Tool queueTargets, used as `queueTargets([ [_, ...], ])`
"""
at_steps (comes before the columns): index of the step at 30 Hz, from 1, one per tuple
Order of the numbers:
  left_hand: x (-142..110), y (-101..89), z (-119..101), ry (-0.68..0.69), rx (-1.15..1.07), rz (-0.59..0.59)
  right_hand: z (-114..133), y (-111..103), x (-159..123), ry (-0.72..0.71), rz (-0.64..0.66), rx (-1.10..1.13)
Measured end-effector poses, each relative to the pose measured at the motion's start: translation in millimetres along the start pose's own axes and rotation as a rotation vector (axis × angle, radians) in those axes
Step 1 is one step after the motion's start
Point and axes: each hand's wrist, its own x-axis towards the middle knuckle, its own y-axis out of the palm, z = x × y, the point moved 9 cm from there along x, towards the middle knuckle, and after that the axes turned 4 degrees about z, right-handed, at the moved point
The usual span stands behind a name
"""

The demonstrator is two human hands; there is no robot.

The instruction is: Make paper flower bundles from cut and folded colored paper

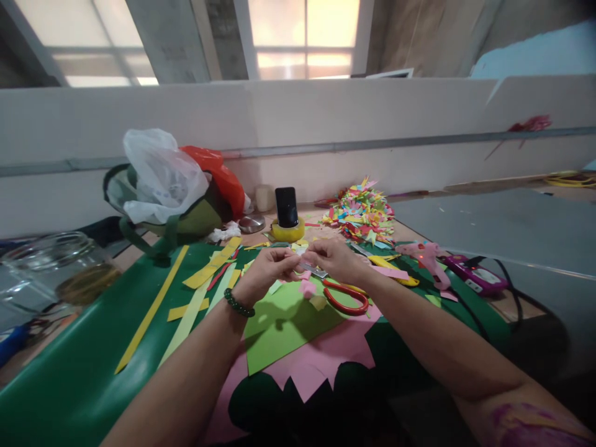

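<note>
My left hand [274, 266] and my right hand [338, 257] meet over the worktop, fingertips pinched close together. Between them shows a small pale piece of paper [301, 251], partly hidden by the fingers. Just below lie scissors with red handles [347, 299], their blades pointing left under my hands. They rest on a light green paper sheet [288, 329], which overlaps a pink sheet [307, 369] with a zigzag-cut edge. Small pink scraps [307, 287] sit on the green sheet. Yellow strips [153, 310] and pale green strips [189, 326] are spread to the left.
A dark green cover [84, 372] lies under everything. Behind stand a phone [286, 207] on a yellow tape roll [287, 231] and a heap of colourful paper pieces [361, 214]. At right are a yellow cutter [407, 280], pink glue gun [426, 257] and purple power strip [477, 275]; at left, a bag [195, 217].
</note>
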Motion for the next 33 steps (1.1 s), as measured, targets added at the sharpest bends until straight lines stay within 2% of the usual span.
queueTargets([
  [3, 1, -0.1, -1, 0.013, -0.003, -0.011, -7, 8, 1, 0.066, 0.077, 0.044],
  [6, 0, 0.8, -2, 0.021, -0.055, -0.026, -6, 10, 1, 0.048, 0.13, 0.102],
  [11, 0, 1.5, -1, 0.025, -0.232, -0.054, 0, -2, 2, -0.024, 0.006, 0.061],
  [15, 0, -2.4, -2, 0.072, -0.243, -0.117, 2, -6, 2, -0.028, -0.057, 0.044],
  [20, 1, 3.4, -1, 0.064, -0.271, -0.052, 1, -8, 3, -0.031, -0.06, 0.052],
  [23, 1, -1.2, -2, 0.069, -0.212, -0.078, 0, -5, 3, -0.046, -0.042, 0.064],
  [28, 0, 3.6, 0, 0.022, -0.227, -0.032, -2, -6, 2, -0.026, -0.112, 0.027],
  [31, 0, 2.9, 2, 0.001, -0.253, -0.032, -4, -11, 1, 0.006, -0.062, -0.007],
  [33, 1, -7.3, 3, -0.005, -0.279, -0.095, -12, -13, -1, 0.08, 0.068, -0.108],
])
